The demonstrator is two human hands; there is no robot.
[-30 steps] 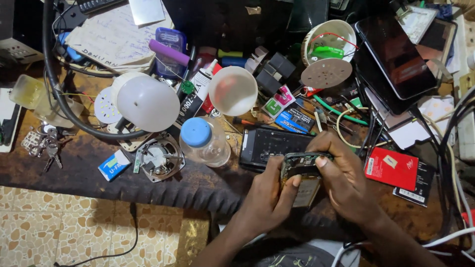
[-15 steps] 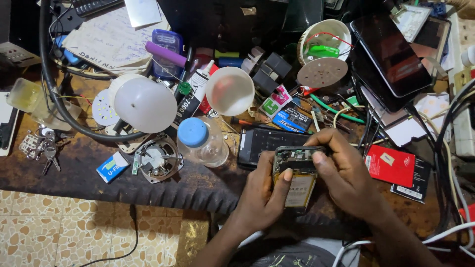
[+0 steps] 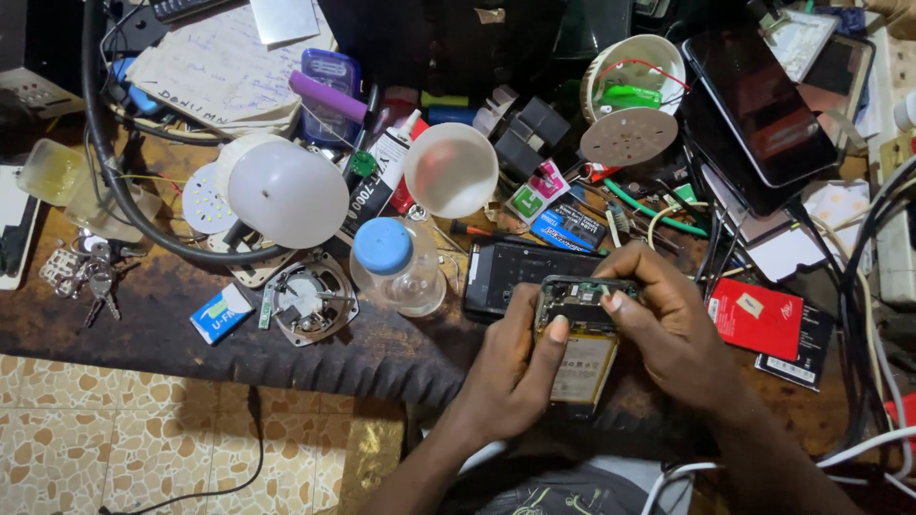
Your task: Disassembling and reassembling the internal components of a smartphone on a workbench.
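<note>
Both hands moved the open phone [image 3: 580, 334] up a little. I see my left hand [image 3: 515, 367] gripping its side, my right hand [image 3: 673, 329] pinching its top.

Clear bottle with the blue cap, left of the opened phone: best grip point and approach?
Probably take the bottle by its blue cap, coming straight down. It stands upright with the cap topmost and unobstructed. The white bulb dome and speaker crowd its left side, and the left hand works to its right.

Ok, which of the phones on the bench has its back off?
The opened phone held in both hands, with circuit board and battery exposed; the dark phone at top right is closed.
</note>
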